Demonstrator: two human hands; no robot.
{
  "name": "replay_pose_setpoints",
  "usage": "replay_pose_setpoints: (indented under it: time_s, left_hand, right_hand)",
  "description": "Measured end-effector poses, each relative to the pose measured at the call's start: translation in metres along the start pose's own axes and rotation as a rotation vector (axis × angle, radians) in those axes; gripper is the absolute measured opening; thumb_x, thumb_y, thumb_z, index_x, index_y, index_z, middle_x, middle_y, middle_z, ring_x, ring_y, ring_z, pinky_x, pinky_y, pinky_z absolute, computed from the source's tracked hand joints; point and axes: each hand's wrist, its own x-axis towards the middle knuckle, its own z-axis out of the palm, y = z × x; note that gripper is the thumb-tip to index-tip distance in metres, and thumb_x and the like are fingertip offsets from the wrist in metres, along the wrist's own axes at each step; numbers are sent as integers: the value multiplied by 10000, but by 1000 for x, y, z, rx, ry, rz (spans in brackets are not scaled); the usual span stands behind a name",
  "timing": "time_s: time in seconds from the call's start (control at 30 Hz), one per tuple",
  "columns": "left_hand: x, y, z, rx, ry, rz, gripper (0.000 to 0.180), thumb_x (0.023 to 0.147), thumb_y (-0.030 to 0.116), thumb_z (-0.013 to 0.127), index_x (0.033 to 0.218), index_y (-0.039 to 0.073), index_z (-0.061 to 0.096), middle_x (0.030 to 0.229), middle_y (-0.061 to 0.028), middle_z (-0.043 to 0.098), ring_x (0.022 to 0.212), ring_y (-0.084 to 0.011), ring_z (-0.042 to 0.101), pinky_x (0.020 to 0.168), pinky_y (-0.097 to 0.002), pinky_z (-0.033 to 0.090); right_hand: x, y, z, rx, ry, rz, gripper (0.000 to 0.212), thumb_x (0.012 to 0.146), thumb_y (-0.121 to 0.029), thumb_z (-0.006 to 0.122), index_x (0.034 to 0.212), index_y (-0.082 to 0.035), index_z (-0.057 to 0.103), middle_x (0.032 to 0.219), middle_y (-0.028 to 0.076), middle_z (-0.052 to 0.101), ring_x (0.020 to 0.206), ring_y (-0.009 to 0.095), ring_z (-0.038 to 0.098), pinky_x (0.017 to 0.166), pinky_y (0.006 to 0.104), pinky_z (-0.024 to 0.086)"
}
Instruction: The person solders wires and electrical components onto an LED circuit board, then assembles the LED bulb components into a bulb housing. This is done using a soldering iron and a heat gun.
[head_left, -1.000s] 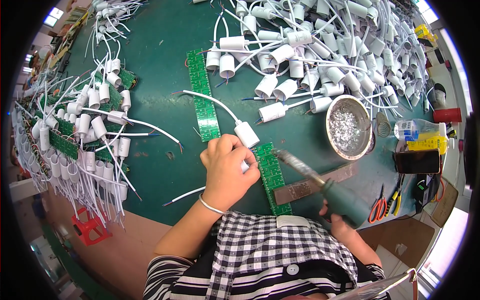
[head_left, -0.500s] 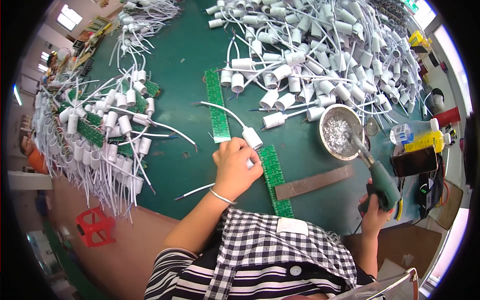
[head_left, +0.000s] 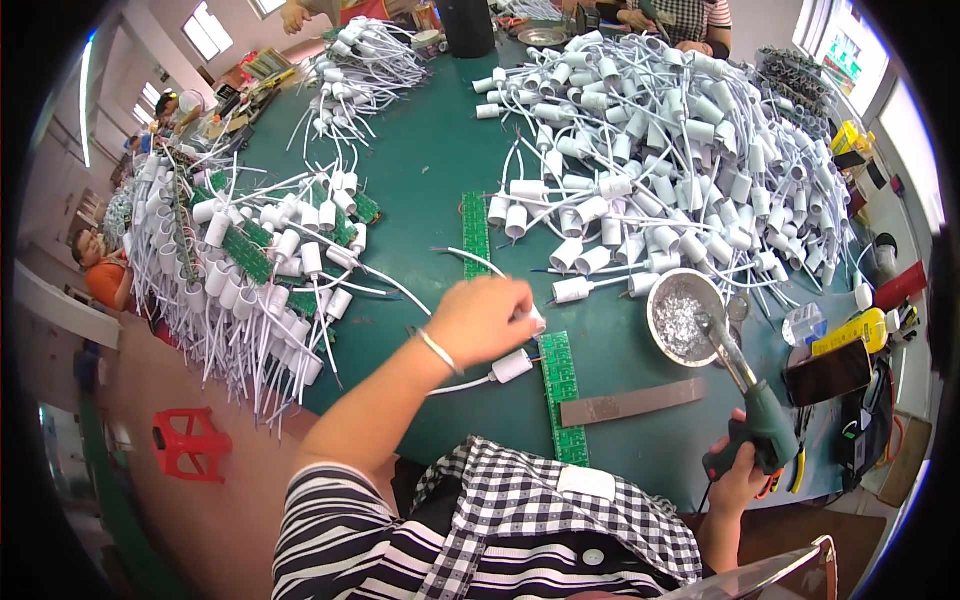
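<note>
As your right hand [head_left: 738, 470] worked out to the side: its fingers were wrapped around the handle of a green soldering gun [head_left: 770, 430], angled so that the tip reached into the metal bowl [head_left: 672, 348] of silvery flakes [head_left: 682, 318], seemingly to keep the hot end off the board.
Left hand: your left hand [head_left: 480, 318] bent over a white lamp holder [head_left: 537, 324] just beyond the near board's upper end; because you covered most of it, whether your fingers pinched it could not be told.
Near circuit-board strip [head_left: 562, 375]: it lay lengthwise before you, with a second lamp holder [head_left: 512, 367] at its left edge, mouth toward the board, likely so its short wire met that edge.
Brown bar [head_left: 635, 402]: its left end lay over the strip, probably as a weight.
Far circuit-board strip [head_left: 476, 225]: it lay beyond your left hand, which partly hid it.
In the way: a stray lamp holder [head_left: 572, 289] lay between that hand and the bowl, and the holder heap [head_left: 650, 150] crowded the bowl's far side.
Right edge: a phone [head_left: 828, 372] and yellow bottle [head_left: 850, 332] stood near the gun, limiting room there.
</note>
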Motion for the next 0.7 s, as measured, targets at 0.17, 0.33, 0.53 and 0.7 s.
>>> replay_pose_setpoints:
  time_s: [0.17, 0.33, 0.53, 0.7]
  left_hand:
    - [100, -45, -22, 231, 527, 213, 250, 772, 261, 613, 965, 103, 604, 921, -126, 614, 889, -321, 583, 750, -411, 474]
    - [153, -80, -26, -20, 184, -118, 353, 779, 206, 639, 1094, 62, 570, 1065, -115, 606, 981, -247, 579, 841, -352, 452]
    - [145, -91, -41, -244, 92, 121, 393, 764, 260, 701, 1073, 37, 605, 940, -87, 649, 830, -166, 605, 751, -288, 476]
    - [127, -69, -51, -492, 341, 130, 396, 698, 324, 749, 967, 48, 656, 834, -86, 645, 729, -176, 592, 681, -294, 471]
  right_hand:
    - [2, -3, 9, 71, 56, 89, 407, 914, -297, 523, 1177, 11, 482, 1112, 139, 584, 621, 117, 542, 508, 222, 437]
    - [1, -2, 10, 79, 43, 63, 382, 925, -282, 506, 1173, 8, 480, 1103, 138, 586, 616, 119, 539, 509, 225, 436]
    - [14, 1, 19, 100, 73, 150, 355, 940, -273, 466, 1158, 6, 487, 1093, 129, 591, 598, 116, 528, 512, 227, 431]
    - [15, -1, 18, 107, 104, 139, 377, 924, -264, 470, 1175, 17, 468, 1084, 148, 579, 598, 133, 535, 530, 244, 439]
